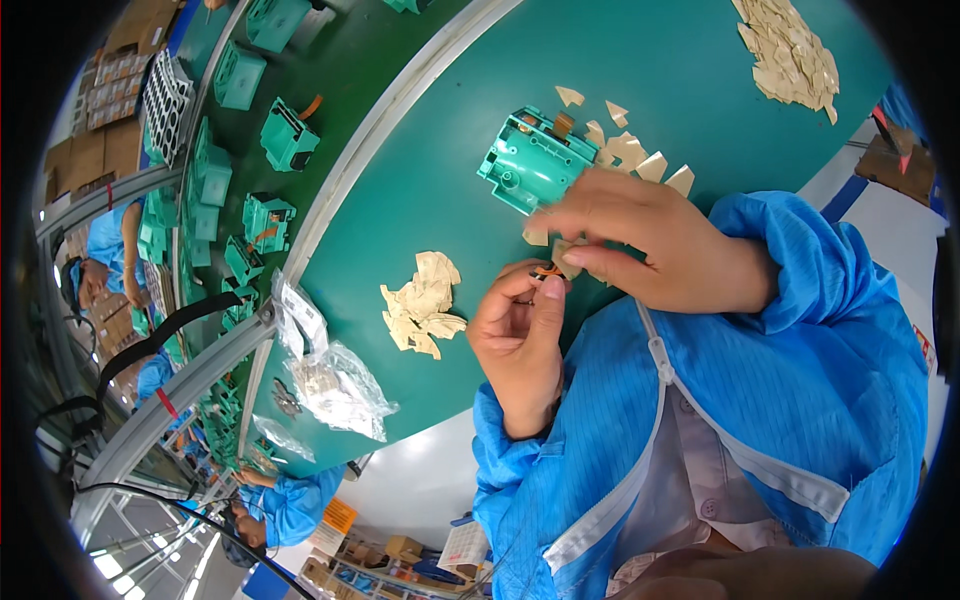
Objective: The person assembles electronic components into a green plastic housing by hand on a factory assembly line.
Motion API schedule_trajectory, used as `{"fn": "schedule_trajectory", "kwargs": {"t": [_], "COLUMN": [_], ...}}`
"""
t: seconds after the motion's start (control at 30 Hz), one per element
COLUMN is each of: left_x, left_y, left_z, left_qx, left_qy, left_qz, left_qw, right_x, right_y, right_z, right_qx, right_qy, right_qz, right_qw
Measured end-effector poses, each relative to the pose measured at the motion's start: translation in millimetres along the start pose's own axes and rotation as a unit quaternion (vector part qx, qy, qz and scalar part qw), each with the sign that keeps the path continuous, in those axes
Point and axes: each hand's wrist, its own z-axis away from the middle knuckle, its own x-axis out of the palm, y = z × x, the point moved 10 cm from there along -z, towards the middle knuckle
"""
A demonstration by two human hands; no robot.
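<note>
My left hand [522,335] is closed, pinching a small black-and-orange part [545,271] between thumb and fingertips. My right hand [640,235] meets it from the right, its thumb and fingers closed on a small flat cream-coloured piece [564,257] that overlaps the part. Just beyond the right hand, a green plastic housing [540,160] lies on the green table [420,190], its curved face up and an orange-brown strip at its far edge. Several loose cream pieces [627,151] are scattered beside the housing, some partly hidden by my right hand.
A pile of cream pieces [422,305] lies left of my hands, a larger heap [788,60] at the far right. Clear plastic bags [340,385] sit near the left edge. Past a metal rail [350,140], green housings [290,135] stand on a line. Co-workers [290,510] in blue work there.
</note>
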Motion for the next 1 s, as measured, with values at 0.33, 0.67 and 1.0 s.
{"fn": "schedule_trajectory", "kwargs": {"t": [0.33, 0.67, 1.0], "left_x": [-2, 15, 19], "left_y": [-12, 24, 65], "left_z": [2, 11, 24], "left_qx": [0.038, 0.199, 0.346], "left_qy": [0.065, 0.089, -0.062], "left_qz": [0.086, -0.216, -0.518], "left_qw": [0.993, 0.952, 0.780], "right_x": [-3, -4, -37], "right_y": [-26, -17, 19], "right_z": [14, 14, 19], "right_qx": [-0.145, -0.128, -0.023], "right_qy": [0.135, 0.140, 0.063], "right_qz": [0.178, 0.175, 0.034], "right_qw": [0.964, 0.966, 0.997]}}
